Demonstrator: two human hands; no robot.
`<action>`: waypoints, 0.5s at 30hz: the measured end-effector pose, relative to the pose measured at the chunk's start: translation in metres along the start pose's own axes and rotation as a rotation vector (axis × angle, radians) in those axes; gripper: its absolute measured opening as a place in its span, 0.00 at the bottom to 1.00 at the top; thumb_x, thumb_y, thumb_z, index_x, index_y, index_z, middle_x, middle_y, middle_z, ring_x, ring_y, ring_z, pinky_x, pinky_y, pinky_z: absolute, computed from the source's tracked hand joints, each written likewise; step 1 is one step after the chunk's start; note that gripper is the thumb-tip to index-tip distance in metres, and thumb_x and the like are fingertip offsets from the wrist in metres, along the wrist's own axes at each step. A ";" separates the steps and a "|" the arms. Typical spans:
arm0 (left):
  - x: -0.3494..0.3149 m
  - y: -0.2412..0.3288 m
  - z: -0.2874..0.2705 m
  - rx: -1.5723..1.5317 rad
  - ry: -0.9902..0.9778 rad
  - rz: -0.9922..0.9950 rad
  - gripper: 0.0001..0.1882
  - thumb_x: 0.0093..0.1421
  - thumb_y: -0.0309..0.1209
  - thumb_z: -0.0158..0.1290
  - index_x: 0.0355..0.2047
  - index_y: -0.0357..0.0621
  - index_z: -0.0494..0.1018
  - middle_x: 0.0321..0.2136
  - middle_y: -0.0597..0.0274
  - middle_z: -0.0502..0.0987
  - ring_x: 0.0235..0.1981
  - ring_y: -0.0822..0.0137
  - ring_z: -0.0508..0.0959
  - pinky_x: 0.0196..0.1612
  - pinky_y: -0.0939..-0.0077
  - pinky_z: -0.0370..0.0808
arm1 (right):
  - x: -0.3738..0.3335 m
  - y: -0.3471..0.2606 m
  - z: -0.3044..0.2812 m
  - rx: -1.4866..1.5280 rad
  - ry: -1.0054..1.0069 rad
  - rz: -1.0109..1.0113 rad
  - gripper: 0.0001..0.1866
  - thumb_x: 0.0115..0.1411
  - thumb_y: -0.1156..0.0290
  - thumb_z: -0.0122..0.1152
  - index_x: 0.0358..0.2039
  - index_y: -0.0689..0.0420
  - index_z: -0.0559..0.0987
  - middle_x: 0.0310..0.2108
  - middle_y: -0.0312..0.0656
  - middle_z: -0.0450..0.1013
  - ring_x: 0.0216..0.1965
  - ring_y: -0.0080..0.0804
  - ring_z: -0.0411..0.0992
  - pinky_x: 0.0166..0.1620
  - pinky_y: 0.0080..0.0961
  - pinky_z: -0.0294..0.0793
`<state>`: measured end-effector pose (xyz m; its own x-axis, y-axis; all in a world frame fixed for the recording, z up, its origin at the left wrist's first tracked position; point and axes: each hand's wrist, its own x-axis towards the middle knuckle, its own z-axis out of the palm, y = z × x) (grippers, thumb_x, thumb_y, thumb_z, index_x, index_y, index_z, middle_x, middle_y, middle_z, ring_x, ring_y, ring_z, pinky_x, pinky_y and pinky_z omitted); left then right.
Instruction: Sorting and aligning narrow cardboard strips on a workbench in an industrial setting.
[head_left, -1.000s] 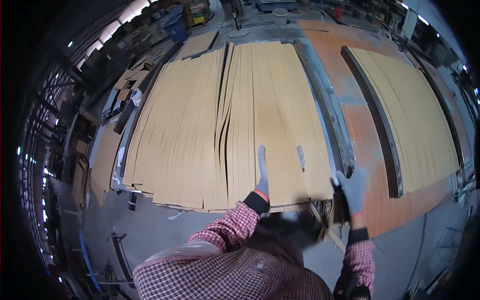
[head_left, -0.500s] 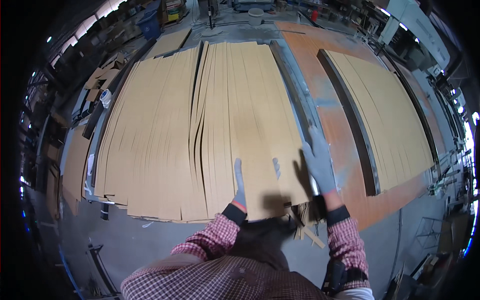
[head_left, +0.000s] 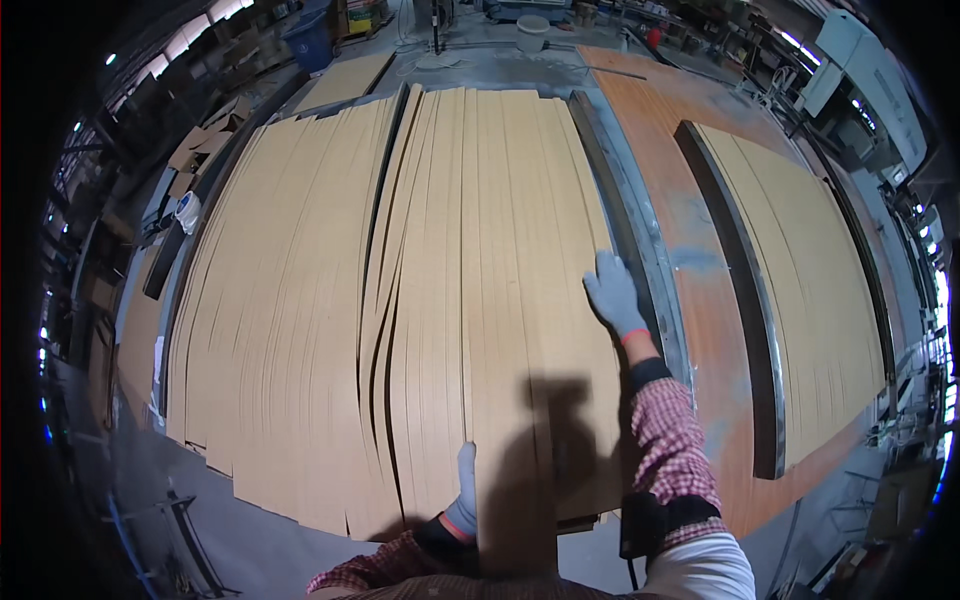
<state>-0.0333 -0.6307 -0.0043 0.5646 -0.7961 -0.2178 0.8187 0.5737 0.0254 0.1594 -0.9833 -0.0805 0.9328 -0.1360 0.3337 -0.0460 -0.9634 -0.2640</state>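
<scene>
A long tan fibreboard strip lies on the right part of a wide row of similar strips, its near end jutting past theirs toward me. My left hand, in a grey glove, grips the strip's left edge near that end; the thumb shows alongside and the other fingers are hidden. Farther up on the right, my right hand, gloved too, lies on the row's right edge with its fingers stretched out, beside a dark metal rail. A dark shadow falls over the strip.
Right of the rail is an orange-brown board surface carrying another dark beam and a second batch of tan strips. A dark divider splits the row. At the back stand a blue bin and a pale bucket.
My left hand has drawn toward my body along with the strip's near end. My right hand has moved from the rail left onto the strips' edge. My view has leaned farther over the row.
</scene>
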 end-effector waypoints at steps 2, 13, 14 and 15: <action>0.004 0.001 0.005 0.092 0.021 -0.047 0.47 0.62 0.66 0.30 0.71 0.46 0.46 0.69 0.53 0.53 0.68 0.56 0.56 0.70 0.59 0.51 | -0.004 0.001 0.010 -0.225 0.144 -0.009 0.27 0.63 0.56 0.52 0.55 0.63 0.68 0.59 0.59 0.64 0.60 0.56 0.61 0.59 0.49 0.62; 0.008 0.016 0.006 0.024 0.039 -0.104 0.53 0.57 0.73 0.29 0.70 0.44 0.48 0.67 0.46 0.55 0.66 0.49 0.59 0.67 0.53 0.56 | -0.019 -0.003 -0.012 -0.073 -0.041 0.090 0.28 0.65 0.62 0.50 0.61 0.65 0.64 0.62 0.60 0.61 0.64 0.59 0.56 0.66 0.46 0.56; 0.004 0.016 0.004 0.125 0.190 -0.079 0.54 0.57 0.74 0.30 0.70 0.44 0.48 0.67 0.45 0.56 0.65 0.48 0.60 0.67 0.52 0.57 | -0.019 -0.010 -0.012 -0.061 -0.056 0.092 0.28 0.65 0.62 0.50 0.61 0.65 0.64 0.62 0.60 0.61 0.64 0.59 0.56 0.66 0.46 0.56; -0.003 0.013 0.000 0.120 0.208 -0.079 0.54 0.57 0.74 0.30 0.70 0.44 0.48 0.67 0.45 0.56 0.65 0.48 0.60 0.67 0.52 0.57 | -0.022 -0.017 -0.012 -0.010 0.054 0.099 0.29 0.65 0.62 0.51 0.61 0.66 0.63 0.62 0.61 0.60 0.65 0.60 0.56 0.66 0.46 0.55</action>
<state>-0.0245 -0.6206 -0.0027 0.4751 -0.7737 -0.4191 0.8728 0.4747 0.1131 0.1353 -0.9667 -0.0725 0.9031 -0.2422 0.3547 -0.1403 -0.9469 -0.2893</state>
